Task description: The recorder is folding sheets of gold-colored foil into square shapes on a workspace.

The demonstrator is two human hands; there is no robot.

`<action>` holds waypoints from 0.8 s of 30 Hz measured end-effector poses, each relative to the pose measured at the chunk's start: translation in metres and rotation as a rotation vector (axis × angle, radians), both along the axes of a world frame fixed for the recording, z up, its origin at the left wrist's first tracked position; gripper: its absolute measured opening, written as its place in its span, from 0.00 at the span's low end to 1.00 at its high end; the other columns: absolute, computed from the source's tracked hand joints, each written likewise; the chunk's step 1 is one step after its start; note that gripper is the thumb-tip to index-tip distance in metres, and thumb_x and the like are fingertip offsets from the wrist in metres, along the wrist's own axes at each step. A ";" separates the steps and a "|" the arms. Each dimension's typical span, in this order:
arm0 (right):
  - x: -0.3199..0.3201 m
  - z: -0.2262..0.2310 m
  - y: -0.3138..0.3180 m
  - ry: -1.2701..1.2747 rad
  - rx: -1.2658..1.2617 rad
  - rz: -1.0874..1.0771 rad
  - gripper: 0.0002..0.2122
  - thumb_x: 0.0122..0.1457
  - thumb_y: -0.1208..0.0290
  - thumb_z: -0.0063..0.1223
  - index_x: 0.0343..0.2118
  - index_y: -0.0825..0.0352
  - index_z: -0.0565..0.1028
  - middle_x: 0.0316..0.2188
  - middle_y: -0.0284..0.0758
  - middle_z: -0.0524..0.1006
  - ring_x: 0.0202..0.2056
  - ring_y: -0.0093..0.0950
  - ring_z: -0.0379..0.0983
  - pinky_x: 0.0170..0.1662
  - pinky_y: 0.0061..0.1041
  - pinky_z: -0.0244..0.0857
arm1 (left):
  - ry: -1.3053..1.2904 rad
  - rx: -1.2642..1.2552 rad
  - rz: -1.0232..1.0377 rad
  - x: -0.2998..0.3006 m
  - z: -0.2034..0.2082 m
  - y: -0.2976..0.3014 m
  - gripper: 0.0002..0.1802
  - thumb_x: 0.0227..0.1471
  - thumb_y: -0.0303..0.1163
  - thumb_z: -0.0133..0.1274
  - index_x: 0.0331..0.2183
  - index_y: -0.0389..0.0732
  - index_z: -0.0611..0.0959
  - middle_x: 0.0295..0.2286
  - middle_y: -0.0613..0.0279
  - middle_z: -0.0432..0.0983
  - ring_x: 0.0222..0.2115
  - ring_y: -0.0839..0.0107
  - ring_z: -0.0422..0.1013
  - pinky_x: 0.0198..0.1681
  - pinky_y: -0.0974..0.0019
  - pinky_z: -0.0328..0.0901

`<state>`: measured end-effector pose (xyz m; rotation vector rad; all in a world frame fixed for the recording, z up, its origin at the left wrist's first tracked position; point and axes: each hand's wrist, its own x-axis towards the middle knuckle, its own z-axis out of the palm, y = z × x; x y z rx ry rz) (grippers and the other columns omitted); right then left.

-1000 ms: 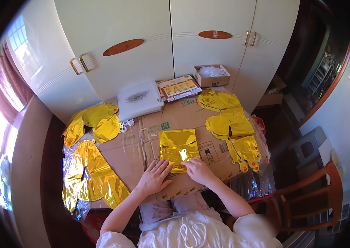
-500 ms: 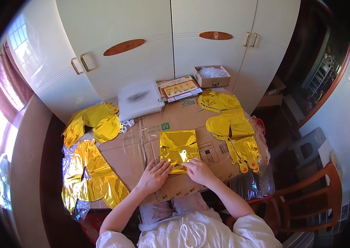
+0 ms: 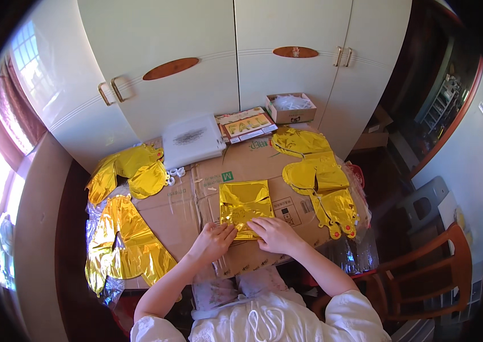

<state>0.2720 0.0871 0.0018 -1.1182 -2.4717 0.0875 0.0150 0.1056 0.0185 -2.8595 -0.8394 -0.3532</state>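
Folded gold foil balloon [image 3: 245, 196], flat on the cardboard [image 3: 253, 162], between the two hands and just beyond them. Left hand [image 3: 213, 238] narrow, fingers together, tips on the near left corner; right hand [image 3: 277, 235] palm down, fingers together over the near right corner. Touched at both sides, apparently to keep slick film from sliding or lifting; cannot tell whether also pinched, with the underside out of sight.

Left of the left hand, a spread foil balloon [image 3: 139, 251]; right of the right hand, overlapping gold foil pieces [image 3: 321, 171], likely set aside for clear room between the hands. Farther off, ahead of the left hand, small white rings [image 3: 176, 171]. Past these, perhaps for staying out of the arms' way, a white plastic-wrapped stack [image 3: 196, 139], a flat printed box [image 3: 244, 122] and an open carton [image 3: 291, 114] of clear plastic pieces. Farthest ahead, pale cabinet doors [image 3: 161, 34].
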 end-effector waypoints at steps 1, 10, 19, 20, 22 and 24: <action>-0.003 0.007 0.001 -0.043 0.023 0.019 0.19 0.47 0.66 0.59 0.44 0.63 0.78 0.53 0.42 0.71 0.48 0.39 0.73 0.51 0.35 0.68 | -0.008 0.007 0.004 -0.002 0.000 0.000 0.25 0.40 0.26 0.54 0.46 0.39 0.78 0.47 0.60 0.76 0.49 0.68 0.72 0.49 0.58 0.64; -0.017 -0.003 0.003 -0.231 0.214 0.006 0.14 0.52 0.69 0.52 0.41 0.63 0.79 0.44 0.39 0.79 0.43 0.33 0.76 0.47 0.32 0.71 | -0.084 -0.062 0.010 -0.005 0.003 0.001 0.24 0.41 0.27 0.56 0.45 0.41 0.79 0.46 0.61 0.77 0.47 0.69 0.73 0.48 0.59 0.64; -0.001 0.026 0.037 -0.133 -0.202 0.030 0.07 0.55 0.67 0.53 0.34 0.59 0.80 0.30 0.34 0.81 0.32 0.31 0.79 0.45 0.32 0.68 | -0.364 -0.242 -0.042 -0.017 -0.014 0.024 0.15 0.51 0.32 0.57 0.43 0.44 0.81 0.44 0.60 0.78 0.47 0.64 0.73 0.54 0.54 0.62; 0.000 0.026 0.042 -0.130 -0.268 0.028 0.08 0.55 0.66 0.54 0.35 0.60 0.80 0.29 0.36 0.81 0.32 0.33 0.79 0.47 0.32 0.67 | -0.394 -0.295 -0.015 -0.018 -0.023 0.028 0.15 0.51 0.31 0.57 0.43 0.43 0.81 0.43 0.58 0.78 0.46 0.61 0.74 0.54 0.53 0.62; 0.003 0.026 0.051 -0.038 -0.388 0.047 0.10 0.55 0.64 0.56 0.37 0.61 0.80 0.31 0.38 0.81 0.34 0.35 0.78 0.50 0.35 0.65 | -0.447 -0.374 0.037 -0.019 -0.033 0.034 0.14 0.52 0.31 0.56 0.43 0.42 0.81 0.40 0.54 0.79 0.43 0.56 0.75 0.53 0.51 0.63; 0.014 0.025 0.061 0.141 -0.498 0.091 0.13 0.54 0.62 0.58 0.40 0.62 0.80 0.34 0.40 0.81 0.37 0.37 0.78 0.53 0.37 0.63 | -0.494 -0.421 0.087 -0.020 -0.036 0.038 0.14 0.52 0.31 0.56 0.42 0.41 0.81 0.36 0.51 0.79 0.41 0.53 0.75 0.49 0.51 0.66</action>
